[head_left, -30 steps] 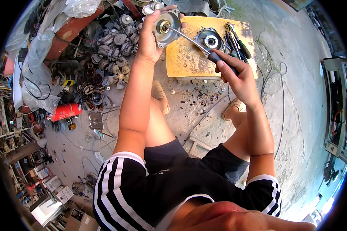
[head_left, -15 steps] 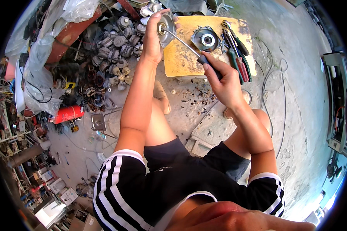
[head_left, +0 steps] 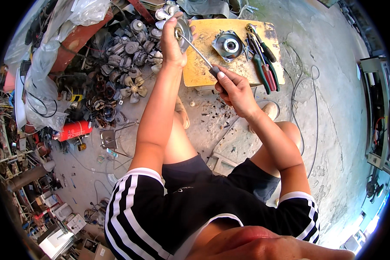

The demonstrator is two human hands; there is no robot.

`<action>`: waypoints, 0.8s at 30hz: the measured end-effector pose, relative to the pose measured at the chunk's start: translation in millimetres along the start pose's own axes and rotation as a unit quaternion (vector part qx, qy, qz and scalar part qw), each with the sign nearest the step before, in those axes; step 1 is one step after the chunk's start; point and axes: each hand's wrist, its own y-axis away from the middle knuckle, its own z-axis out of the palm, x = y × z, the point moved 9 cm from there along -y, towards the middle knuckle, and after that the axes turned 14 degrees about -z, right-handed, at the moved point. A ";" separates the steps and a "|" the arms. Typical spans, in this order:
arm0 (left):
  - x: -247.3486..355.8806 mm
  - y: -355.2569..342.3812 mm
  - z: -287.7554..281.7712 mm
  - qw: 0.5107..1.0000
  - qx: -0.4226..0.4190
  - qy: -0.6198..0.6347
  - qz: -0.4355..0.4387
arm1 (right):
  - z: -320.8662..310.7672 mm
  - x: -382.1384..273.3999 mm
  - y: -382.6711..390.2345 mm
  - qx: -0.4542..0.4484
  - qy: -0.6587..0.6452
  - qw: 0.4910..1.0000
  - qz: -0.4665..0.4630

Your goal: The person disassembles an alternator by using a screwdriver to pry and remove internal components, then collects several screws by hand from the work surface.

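My left hand (head_left: 173, 45) grips a grey metal motor end cover (head_left: 185, 33), tilted up over the stool's left edge. In my right hand (head_left: 236, 89) is a screwdriver (head_left: 202, 56) with a dark handle and a long steel shaft. Its tip reaches into the round hub at the cover's centre. Beyond the hands, a motor part with a silvery ring (head_left: 229, 44) rests on the worn yellow stool top (head_left: 199, 76). To its right lie pliers (head_left: 261, 71) with green handles, a ratchet wrench (head_left: 251, 28) and a red-handled tool (head_left: 271, 78).
Many old motors (head_left: 132, 47) are heaped left of the stool, with a loose fan wheel (head_left: 135, 89) at the pile's edge. Dark scraps (head_left: 223, 113) litter the floor between my feet. A cable (head_left: 315, 117) loops along the right, and a red cylinder (head_left: 75, 131) lies left.
My right hand has shifted left and a little toward me, its fingers curling further around the screwdriver handle. The cover in my left hand has moved slightly left.
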 end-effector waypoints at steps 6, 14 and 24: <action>-0.6 0.9 -5.5 0.999 -0.013 -0.028 0.008 | -1.8 10.7 1.5 -0.009 -0.091 0.993 0.080; 7.6 7.1 -4.6 0.997 -0.071 -0.008 0.022 | -3.2 15.1 0.1 -0.042 -0.137 0.984 0.103; 21.0 7.8 10.5 0.979 -0.187 0.073 -0.023 | 29.5 6.1 0.5 -0.115 -0.327 0.928 0.138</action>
